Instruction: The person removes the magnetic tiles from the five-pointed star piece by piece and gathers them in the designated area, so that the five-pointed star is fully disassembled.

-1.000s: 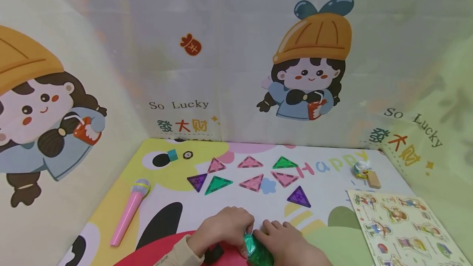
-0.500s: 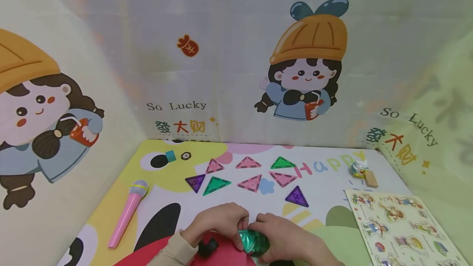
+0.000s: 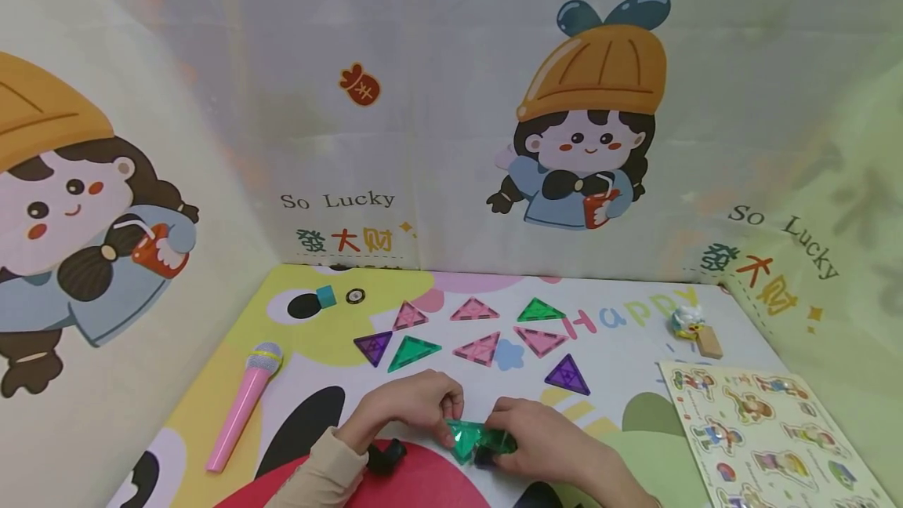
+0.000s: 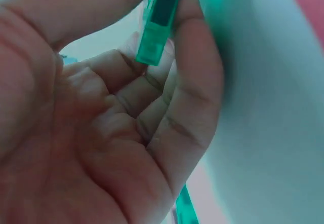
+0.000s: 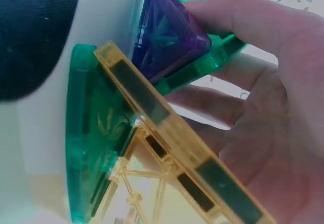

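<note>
In the head view my left hand (image 3: pixel 419 400) pinches a green triangular magnetic tile (image 3: pixel 464 439) at its left side. The left wrist view shows the tile's edge (image 4: pixel 154 46) between thumb and index finger. My right hand (image 3: pixel 543 437) grips green tile pieces on the right, close beside that tile. In the right wrist view a purple triangular tile (image 5: pixel 167 34) lies against a green tile (image 5: pixel 202 64) at the fingers. A yellow tile (image 5: pixel 167 117) and another green tile (image 5: pixel 83 133) stand near the camera, partly covering the right hand.
Pink tiles (image 3: pixel 476 349), green tiles (image 3: pixel 415 353) and purple tiles (image 3: pixel 567 375) lie flat beyond the hands. A pink toy microphone (image 3: pixel 243 410) is at left. At right are a puzzle board (image 3: pixel 758 429), a small figurine (image 3: pixel 686 322) and a wooden block (image 3: pixel 708 342).
Both hands have come up slightly from the front edge with the green tiles. The green piece, bunched between them before, now shows a flat triangular face; the hands are a little farther apart.
</note>
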### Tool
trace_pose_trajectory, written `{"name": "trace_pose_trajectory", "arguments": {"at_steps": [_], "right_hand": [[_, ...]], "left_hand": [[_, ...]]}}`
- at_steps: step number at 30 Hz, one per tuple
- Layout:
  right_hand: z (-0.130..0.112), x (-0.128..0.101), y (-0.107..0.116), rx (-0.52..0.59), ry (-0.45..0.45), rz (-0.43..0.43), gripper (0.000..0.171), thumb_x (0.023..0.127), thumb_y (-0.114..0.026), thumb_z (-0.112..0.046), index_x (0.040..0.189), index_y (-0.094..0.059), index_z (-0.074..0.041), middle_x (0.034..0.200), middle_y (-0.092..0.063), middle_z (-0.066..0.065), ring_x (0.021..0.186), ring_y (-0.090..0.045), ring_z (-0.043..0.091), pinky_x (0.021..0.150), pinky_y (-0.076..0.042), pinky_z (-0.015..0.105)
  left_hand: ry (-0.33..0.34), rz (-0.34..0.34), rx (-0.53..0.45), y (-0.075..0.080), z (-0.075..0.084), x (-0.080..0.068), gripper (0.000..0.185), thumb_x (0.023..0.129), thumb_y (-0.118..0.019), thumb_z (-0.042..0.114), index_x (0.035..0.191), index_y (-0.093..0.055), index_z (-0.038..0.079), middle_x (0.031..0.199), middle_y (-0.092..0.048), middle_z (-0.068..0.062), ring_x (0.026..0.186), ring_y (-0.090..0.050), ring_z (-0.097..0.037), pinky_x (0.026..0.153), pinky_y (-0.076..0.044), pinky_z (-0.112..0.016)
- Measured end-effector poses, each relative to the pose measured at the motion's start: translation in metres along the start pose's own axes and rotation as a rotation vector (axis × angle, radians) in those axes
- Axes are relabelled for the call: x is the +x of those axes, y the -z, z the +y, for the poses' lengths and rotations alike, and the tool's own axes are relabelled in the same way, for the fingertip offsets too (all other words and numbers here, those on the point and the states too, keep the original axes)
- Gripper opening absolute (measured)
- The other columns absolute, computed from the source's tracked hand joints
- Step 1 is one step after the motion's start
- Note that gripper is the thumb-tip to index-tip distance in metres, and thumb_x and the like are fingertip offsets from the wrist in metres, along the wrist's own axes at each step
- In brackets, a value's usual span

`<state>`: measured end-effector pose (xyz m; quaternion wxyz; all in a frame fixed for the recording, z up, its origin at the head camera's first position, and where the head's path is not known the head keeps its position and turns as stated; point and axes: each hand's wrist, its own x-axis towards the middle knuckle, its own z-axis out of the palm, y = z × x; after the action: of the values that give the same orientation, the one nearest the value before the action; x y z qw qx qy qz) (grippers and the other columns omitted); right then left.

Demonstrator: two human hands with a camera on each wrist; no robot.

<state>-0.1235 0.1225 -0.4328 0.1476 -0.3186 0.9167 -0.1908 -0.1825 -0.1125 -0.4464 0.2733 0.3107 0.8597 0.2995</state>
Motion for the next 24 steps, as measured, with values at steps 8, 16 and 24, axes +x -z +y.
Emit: {"name": "trace_pose_trajectory", "arguments": {"at_steps": [8, 16, 24], "right_hand": [[0.004, -0.002, 0.001, 0.029, -0.012, -0.017, 0.021, 0.083, -0.075, -0.025, 0.104, -0.073, -0.027, 0.095, -0.061, -0.017, 0.078, -0.048, -0.002, 0.072, -0.048, 0.022], [0.005, -0.002, 0.001, 0.030, 0.000, -0.018, 0.020, 0.084, -0.074, -0.024, 0.104, -0.074, -0.028, 0.095, -0.061, -0.017, 0.080, -0.049, -0.002, 0.074, -0.049, 0.022], [0.005, -0.002, 0.001, 0.037, -0.002, -0.026, 0.020, 0.084, -0.074, -0.025, 0.104, -0.074, -0.027, 0.097, -0.062, -0.016, 0.082, -0.049, -0.002, 0.077, -0.050, 0.023]], "left_hand": [[0.061, 0.115, -0.002, 0.021, -0.015, -0.013, 0.021, 0.077, -0.084, 0.014, 0.079, -0.064, 0.014, 0.067, -0.056, 0.005, 0.063, -0.049, -0.008, 0.058, -0.040, -0.024], [0.208, 0.239, 0.070, 0.032, -0.023, -0.026, 0.020, 0.081, -0.081, 0.017, 0.076, -0.061, 0.016, 0.071, -0.055, 0.002, 0.066, -0.050, -0.015, 0.056, -0.039, -0.029], [0.343, 0.280, 0.172, 0.042, -0.020, -0.044, 0.025, 0.078, -0.083, 0.016, 0.071, -0.059, 0.015, 0.069, -0.054, 0.000, 0.065, -0.051, -0.016, 0.056, -0.039, -0.030]]}}
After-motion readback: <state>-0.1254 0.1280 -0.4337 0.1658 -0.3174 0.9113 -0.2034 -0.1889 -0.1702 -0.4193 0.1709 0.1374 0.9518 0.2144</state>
